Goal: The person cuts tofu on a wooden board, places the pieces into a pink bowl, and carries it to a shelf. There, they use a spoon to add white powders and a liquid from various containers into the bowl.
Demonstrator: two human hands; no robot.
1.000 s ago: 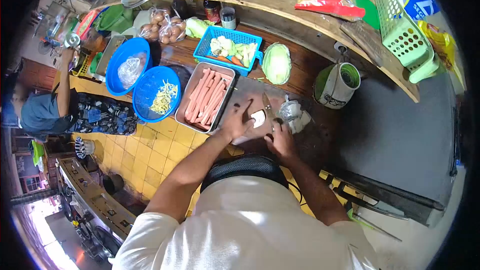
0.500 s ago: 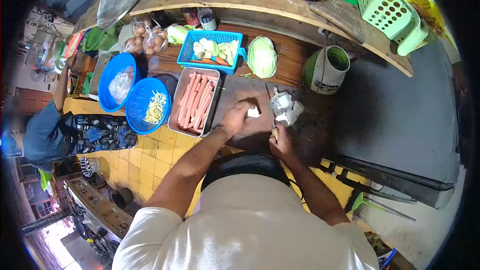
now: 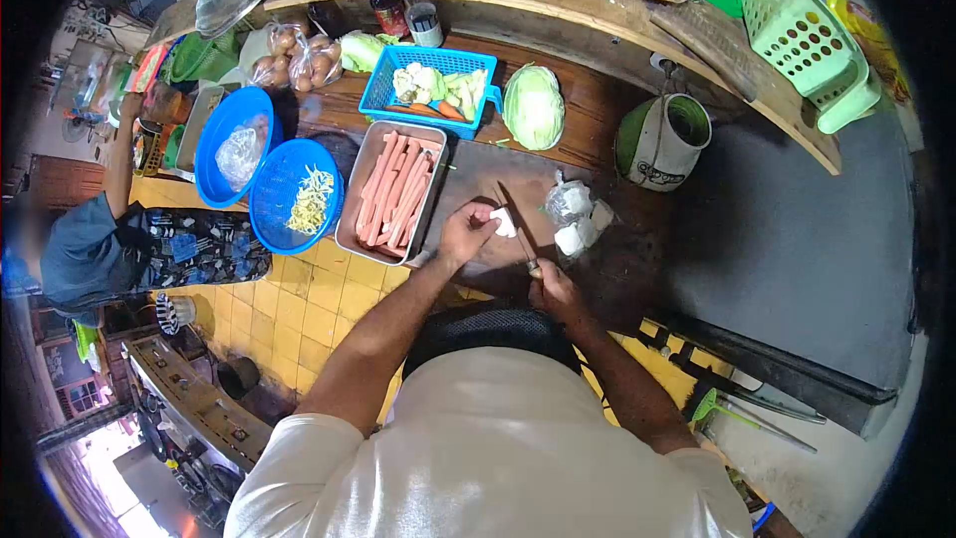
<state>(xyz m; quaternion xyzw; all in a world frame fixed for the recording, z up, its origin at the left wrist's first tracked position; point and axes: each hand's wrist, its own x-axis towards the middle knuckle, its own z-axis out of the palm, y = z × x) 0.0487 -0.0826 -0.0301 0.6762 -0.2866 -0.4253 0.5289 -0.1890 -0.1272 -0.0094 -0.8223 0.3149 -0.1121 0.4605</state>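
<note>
your left hand (image 3: 468, 232) is closed to a pinch, fingertips and thumb holding a white piece (image 3: 505, 224). your right hand (image 3: 558, 291) is wrapped around the handle of a knife (image 3: 522, 234). the blade's long axis points away from you and slightly left, just right of the piece; contact cannot be confirmed. both forearms angle inward. right of the blade: other white pieces (image 3: 570, 240). left: a metal tray (image 3: 370, 254) of sausages (image 3: 400, 189).
</note>
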